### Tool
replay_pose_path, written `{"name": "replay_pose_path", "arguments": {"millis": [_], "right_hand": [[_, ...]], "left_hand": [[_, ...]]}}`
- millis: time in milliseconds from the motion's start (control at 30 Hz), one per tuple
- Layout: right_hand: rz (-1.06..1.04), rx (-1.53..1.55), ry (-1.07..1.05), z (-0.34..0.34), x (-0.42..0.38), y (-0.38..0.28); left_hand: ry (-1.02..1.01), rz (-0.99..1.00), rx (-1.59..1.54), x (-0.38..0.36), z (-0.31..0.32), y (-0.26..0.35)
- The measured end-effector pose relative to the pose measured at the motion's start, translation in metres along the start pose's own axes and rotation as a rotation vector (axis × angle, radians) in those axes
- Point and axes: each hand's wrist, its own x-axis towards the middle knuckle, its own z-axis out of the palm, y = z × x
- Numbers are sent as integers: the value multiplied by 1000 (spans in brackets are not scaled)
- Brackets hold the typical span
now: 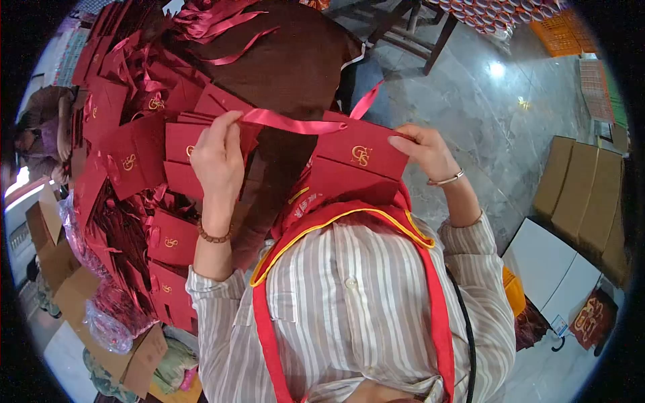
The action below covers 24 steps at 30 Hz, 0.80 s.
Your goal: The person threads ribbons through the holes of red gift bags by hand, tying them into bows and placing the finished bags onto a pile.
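Note:
A dark red paper gift bag (pixel 359 158) with a gold monogram is held up in front of my apron. My right hand (pixel 426 153) grips its right edge, thumb on the near face and fingers behind. From the top of the bag a pink-red satin ribbon (pixel 289 123) runs left to my left hand (pixel 218 161), whose thumb and forefinger pinch its end. A second ribbon end (pixel 366 99) stands up behind the bag. Below and behind my left hand lie more red gift bags (pixel 134 158), piled on the brown-covered table.
Loose red ribbons (pixel 218 23) lie at the table's far end. Cardboard boxes (pixel 581 195) and a white box (pixel 547 265) stand on the floor at right. At the left edge another person (pixel 44 127) sits near the pile. Open cartons (pixel 94 316) stand at lower left.

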Motion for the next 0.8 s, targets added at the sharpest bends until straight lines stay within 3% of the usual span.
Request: {"name": "replay_pose_path", "arguments": {"millis": [33, 100, 133, 167, 233, 267, 433, 567, 633, 667, 800], "right_hand": [[-13, 10, -20, 1, -1, -2], [-23, 18, -37, 1, -1, -7], [29, 30, -48, 2, -1, -9], [80, 42, -59, 2, -1, -10], [51, 73, -66, 5, 0, -9], [21, 103, -70, 5, 1, -8], [-31, 65, -72, 7, 3, -4], [-4, 31, -44, 12, 4, -2], [12, 44, -28, 13, 5, -4], [27, 55, -11, 14, 5, -4], [46, 58, 13, 20, 8, -5]], "left_hand": [[0, 1, -1, 2, 5, -2], [65, -36, -606, 7, 14, -3], [86, -181, -896, 9, 17, -1], [85, -181, -895, 13, 20, 0], [180, -168, -1284, 23, 28, 1], [231, -232, -1317, 27, 31, -1], [197, -174, -1521, 42, 24, 9], [89, -238, -1609, 46, 13, 9], [-121, -256, -1644, 47, 9, 0], [-2, -355, -1532, 46, 11, 15], [-81, -347, -1248, 30, 18, 31]]}}
